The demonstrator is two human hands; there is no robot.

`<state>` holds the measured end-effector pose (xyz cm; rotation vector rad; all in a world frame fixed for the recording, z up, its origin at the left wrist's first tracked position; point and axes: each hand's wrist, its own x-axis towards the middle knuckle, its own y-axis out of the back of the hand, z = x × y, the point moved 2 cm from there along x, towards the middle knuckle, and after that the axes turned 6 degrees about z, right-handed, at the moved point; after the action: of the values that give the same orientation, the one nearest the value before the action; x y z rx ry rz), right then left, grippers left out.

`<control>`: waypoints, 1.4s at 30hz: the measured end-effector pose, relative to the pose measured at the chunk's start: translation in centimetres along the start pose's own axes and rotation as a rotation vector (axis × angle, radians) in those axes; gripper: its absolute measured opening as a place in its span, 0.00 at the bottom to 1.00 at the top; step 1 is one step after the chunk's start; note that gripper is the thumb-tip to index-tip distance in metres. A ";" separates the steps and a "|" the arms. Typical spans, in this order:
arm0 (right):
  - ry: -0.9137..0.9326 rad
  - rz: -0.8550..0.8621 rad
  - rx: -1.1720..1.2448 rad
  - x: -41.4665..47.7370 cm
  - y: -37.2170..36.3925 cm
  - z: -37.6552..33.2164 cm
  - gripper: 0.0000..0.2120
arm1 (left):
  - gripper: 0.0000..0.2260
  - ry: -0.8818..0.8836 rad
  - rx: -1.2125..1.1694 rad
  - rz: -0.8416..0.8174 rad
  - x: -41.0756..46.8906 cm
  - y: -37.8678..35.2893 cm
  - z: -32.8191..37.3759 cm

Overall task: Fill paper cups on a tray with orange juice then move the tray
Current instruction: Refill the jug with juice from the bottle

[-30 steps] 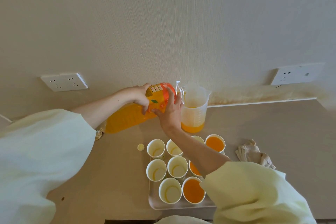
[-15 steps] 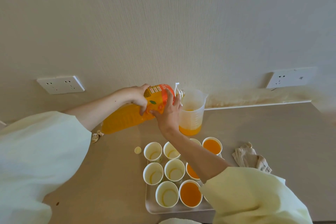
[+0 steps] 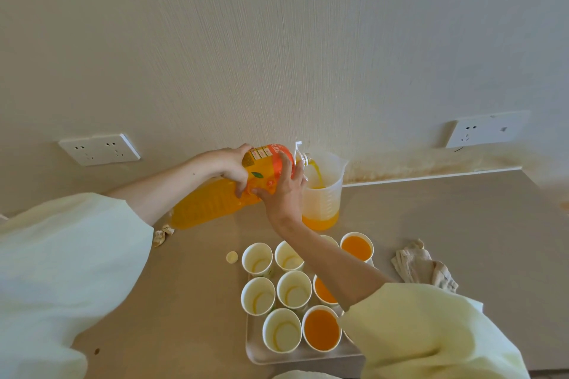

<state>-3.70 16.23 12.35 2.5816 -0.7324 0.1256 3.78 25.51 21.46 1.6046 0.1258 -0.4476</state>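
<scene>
Landmark: the tray (image 3: 255,357), at the near edge of the table (image 3: 431,209).

On the tray we count nine paper cups (image 3: 281,334) in view. Three hold orange juice and five show white bottoms. One in the far row is mostly hidden under the right forearm, so we cannot read its contents. The right sleeve covers the tray's near right corner, so we cannot count there.

- Just left of the tray's far left cup: one yellow bottle cap (image 3: 232,256).
- Right of the tray: one crumpled cloth (image 3: 425,268).
- Farther left of the tray: one crumpled scrap (image 3: 161,235).

Beyond the tray's far edge is one large bottle (image 3: 209,206) of orange juice, tipped close to horizontal. Its long axis runs left to right, with the base out past the tray's left side. The mouth points right, over the rim of one measuring jug (image 3: 323,194), which stands just beyond the tray. A juice stream (image 3: 317,174) falls into the jug, which has juice at its bottom.

The left hand (image 3: 231,166) clasps the bottle from above at the label, fingers curled over it. The right hand (image 3: 283,191) reaches across the tray and grasps the bottle's shoulder from the near side, fingers spread upward.

On the wall beyond are two socket plates (image 3: 98,149), one on either side of the tray.
</scene>
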 end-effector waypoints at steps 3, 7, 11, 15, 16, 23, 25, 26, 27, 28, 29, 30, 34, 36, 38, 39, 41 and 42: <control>0.003 -0.003 0.002 0.0 0.0 0.0 0.43 | 0.55 0.005 -0.007 -0.001 -0.1 -0.1 0.0; 0.003 -0.014 0.008 -0.2 0.0 -0.1 0.43 | 0.55 0.006 -0.006 -0.002 -0.2 -0.1 -0.2; 0.011 -0.018 0.010 -0.3 0.0 -0.3 0.43 | 0.55 0.015 -0.009 -0.004 -0.5 -0.1 -0.4; 0.028 -0.018 0.000 -0.4 0.1 -0.4 0.43 | 0.54 0.016 -0.009 0.000 -0.7 0.0 -0.3; 0.032 -0.019 0.000 -0.5 0.1 -0.4 0.42 | 0.54 0.017 -0.005 0.002 -0.7 0.0 -0.3; 0.026 -0.015 -0.002 -0.5 0.1 -0.6 0.43 | 0.54 0.024 -0.006 0.004 -0.9 0.0 -0.3; 0.025 -0.016 -0.002 -0.4 0.1 -0.6 0.42 | 0.54 0.025 -0.007 0.007 -0.9 0.0 -0.3; 0.027 -0.017 -0.003 -0.4 0.2 -0.6 0.42 | 0.54 0.025 -0.009 0.006 -0.9 0.0 -0.3; 0.028 -0.020 -0.004 -0.4 0.2 -0.6 0.42 | 0.54 0.025 -0.012 0.005 -0.8 0.0 -0.3; 0.030 -0.023 -0.005 -0.4 0.3 -0.6 0.42 | 0.55 0.026 -0.014 0.004 -0.8 0.0 -0.3; 0.031 -0.026 -0.005 -0.4 0.3 -0.6 0.42 | 0.55 0.028 -0.013 0.004 -0.8 0.0 -0.3; 0.029 -0.029 -0.003 -0.4 0.4 -0.7 0.43 | 0.55 0.028 -0.010 0.004 -0.8 0.0 -0.3; 0.029 -0.033 0.007 -0.4 0.5 -0.8 0.43 | 0.54 0.024 -0.001 0.011 -0.8 0.3 -0.1; 0.023 -0.026 0.017 -0.3 0.4 -0.7 0.43 | 0.54 0.022 -0.003 0.011 -0.8 0.3 -0.1; 0.017 -0.028 0.019 -0.2 0.5 -0.6 0.43 | 0.55 0.022 -0.004 0.012 -0.7 0.3 -0.1; 0.013 -0.031 0.017 -0.2 0.5 -0.5 0.43 | 0.55 0.022 -0.006 0.009 -0.7 0.2 -0.1; 0.011 -0.035 0.017 -0.2 0.5 -0.5 0.43 | 0.55 0.023 -0.008 0.006 -0.7 0.2 -0.1; 0.013 -0.034 0.020 -0.2 0.4 -0.5 0.43 | 0.55 0.023 -0.006 0.006 -0.7 0.1 0.0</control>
<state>-4.10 16.21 12.92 2.6081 -0.6857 0.1398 3.23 25.67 21.82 1.6039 0.1395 -0.4239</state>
